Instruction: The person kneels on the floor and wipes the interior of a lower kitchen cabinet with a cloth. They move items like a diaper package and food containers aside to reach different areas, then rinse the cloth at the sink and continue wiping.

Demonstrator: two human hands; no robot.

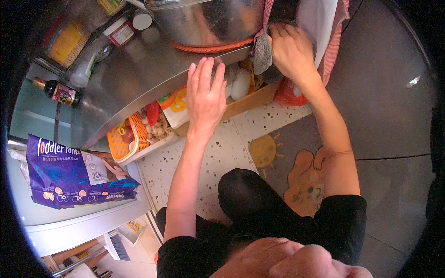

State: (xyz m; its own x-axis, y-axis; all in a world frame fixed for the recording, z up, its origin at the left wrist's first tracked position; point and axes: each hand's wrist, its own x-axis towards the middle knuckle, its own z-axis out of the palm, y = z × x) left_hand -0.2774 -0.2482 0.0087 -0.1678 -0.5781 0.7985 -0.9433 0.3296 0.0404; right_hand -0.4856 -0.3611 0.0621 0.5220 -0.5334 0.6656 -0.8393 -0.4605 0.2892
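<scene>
My left hand is held over the front edge of a metal shelf, its fingers slightly spread with nothing between them. Whether its fingertips touch the edge is unclear. Farther right, my right hand reaches down beside a grey cloth and a pinkish checked cloth; its fingertips are hidden, so any grip cannot be told. A large metal pot stands on an orange-red braided mat beyond my left hand. Beneath the shelf edge, an orange basket and garlic bulbs lie in a bin.
A dark bottle and jars, one a yellow-labelled jar, stand on the left of the shelf. A purple pack of toddler pants is at the lower left, above a brush. A patterned mat lies on the speckled floor.
</scene>
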